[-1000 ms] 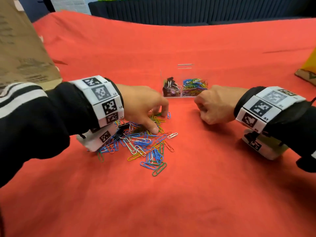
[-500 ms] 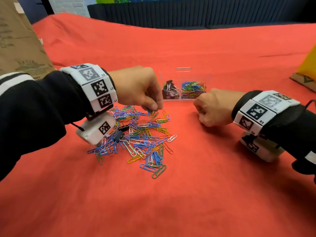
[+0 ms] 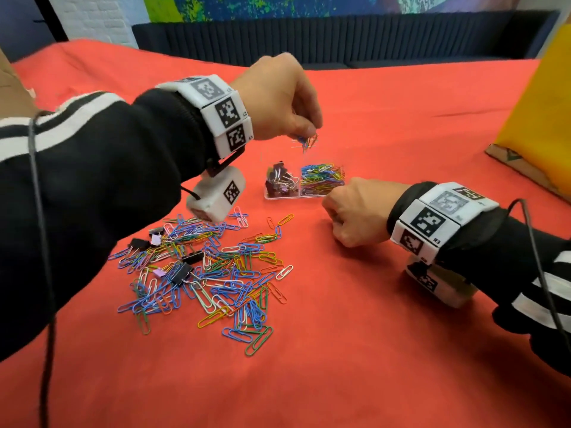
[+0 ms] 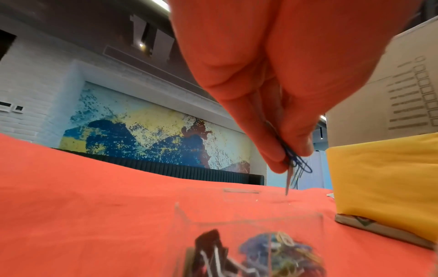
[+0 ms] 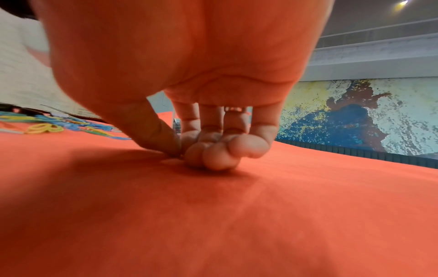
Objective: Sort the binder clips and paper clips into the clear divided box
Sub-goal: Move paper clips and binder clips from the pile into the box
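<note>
- My left hand point(image 3: 278, 97), in the upper middle of the head view, pinches a small bunch of paper clips point(image 3: 306, 140) between thumb and fingertips, hanging above the clear divided box point(image 3: 304, 180).
- The box sits mid-frame on the red surface point(image 3: 401, 335); its left compartment holds binder clips point(image 3: 279, 180), its right one coloured paper clips point(image 3: 323, 177).
- I judge the bunch should go over the right compartment before I let go, low enough that nothing bounces across the divider.
- Opening the fingers all at once should shed tangled clips together.
- My right hand point(image 3: 352, 217) rests curled on the surface just right of the box, holding nothing I can see.
- The mixed pile point(image 3: 210, 273) at lower left holds many clips, with a few binder clips among them.
</note>
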Tool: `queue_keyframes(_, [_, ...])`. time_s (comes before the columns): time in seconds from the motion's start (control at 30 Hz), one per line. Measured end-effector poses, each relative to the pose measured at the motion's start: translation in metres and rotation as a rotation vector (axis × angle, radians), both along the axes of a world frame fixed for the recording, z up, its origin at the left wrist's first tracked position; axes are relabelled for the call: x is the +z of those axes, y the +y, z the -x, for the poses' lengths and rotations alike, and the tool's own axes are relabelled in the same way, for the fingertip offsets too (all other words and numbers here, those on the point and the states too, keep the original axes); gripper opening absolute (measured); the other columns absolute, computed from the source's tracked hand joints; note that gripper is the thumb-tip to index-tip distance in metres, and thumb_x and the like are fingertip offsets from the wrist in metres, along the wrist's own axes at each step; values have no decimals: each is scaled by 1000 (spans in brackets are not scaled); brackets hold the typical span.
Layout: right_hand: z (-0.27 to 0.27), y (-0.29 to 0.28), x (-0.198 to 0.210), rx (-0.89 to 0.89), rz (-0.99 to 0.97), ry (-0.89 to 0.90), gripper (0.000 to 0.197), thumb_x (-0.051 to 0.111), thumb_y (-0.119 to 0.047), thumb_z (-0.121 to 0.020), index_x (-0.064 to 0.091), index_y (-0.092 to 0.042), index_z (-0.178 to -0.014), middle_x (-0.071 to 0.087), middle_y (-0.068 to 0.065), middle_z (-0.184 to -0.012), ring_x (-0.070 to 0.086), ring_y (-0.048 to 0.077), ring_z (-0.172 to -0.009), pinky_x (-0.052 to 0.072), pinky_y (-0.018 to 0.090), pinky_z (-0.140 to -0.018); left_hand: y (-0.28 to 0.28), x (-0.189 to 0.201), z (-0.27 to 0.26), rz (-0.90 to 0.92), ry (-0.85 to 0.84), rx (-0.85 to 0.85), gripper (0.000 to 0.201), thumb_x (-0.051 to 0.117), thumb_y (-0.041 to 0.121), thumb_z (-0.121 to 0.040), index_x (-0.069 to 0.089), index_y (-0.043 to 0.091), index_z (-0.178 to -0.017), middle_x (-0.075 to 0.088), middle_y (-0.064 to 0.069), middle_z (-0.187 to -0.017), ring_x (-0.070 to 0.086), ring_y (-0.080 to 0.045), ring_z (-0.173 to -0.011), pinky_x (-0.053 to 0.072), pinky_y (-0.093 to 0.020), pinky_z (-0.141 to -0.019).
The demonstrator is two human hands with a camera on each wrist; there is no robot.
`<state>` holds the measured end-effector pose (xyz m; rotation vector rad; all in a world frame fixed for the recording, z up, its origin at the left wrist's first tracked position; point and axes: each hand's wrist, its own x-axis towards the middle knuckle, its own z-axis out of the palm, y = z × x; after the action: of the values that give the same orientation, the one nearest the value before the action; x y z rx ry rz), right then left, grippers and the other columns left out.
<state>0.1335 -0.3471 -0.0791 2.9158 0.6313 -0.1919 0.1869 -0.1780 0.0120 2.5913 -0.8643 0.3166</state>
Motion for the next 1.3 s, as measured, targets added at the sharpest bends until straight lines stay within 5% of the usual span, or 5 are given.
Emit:
queue_keyframes(0.43, [-6, -4, -3, 47, -60, -38, 13, 58, -22, -78, 46, -21, -74, 44, -1, -66, 51, 28, -66, 36, 24, -51, -50, -18, -45, -235, -95, 6, 27, 88, 35, -63, 74, 18, -78, 69, 6, -63, 63, -2, -57, 38, -16, -52])
queue_keyframes(0.8, [-4, -2, -1, 36, -24, -37, 6, 56, -22, -79, 50, -20, -80, 44, 0, -68, 53, 30, -68, 37, 24, -51, -30, -12, -31, -215, -75, 7, 16, 72, 30, -82, 76, 23, -97, 74, 6, -76, 69, -10, -77, 54, -28, -82])
queue_keyframes(0.97, [-5, -1, -3, 27, -5, -40, 5, 55, -23, -80, 53, -20, -83, 46, 1, -68, 54, 32, -69, 40, 26, -53, -2, -13, 3, -274, -88, -12, 25, 66, 45, -85, 75, 21, -85, 68, 11, -64, 65, -6, -64, 51, -27, -73])
queue_keyframes(1.17, [-5, 0, -3, 52, 9, -37, 5, 54, -25, -80, 56, -22, -84, 53, 7, -76, 59, 33, -75, 48, 30, -61, 25, -68, 37, -639, 138, -105, 45, 46, 57, -92, 68, 26, -116, 67, 0, -108, 64, -20, -98, 49, -29, -89])
queue_keyframes(1.3, [-8, 2, -4, 48, 33, -33, 6, 54, -27, -78, 53, -22, -81, 48, 3, -69, 64, 35, -81, 54, 33, -65, 38, -82, 61, -599, 186, -220, 73, 27, 75, -81, 59, 25, -124, 56, 0, -114, 56, -19, -110, 44, -31, -100])
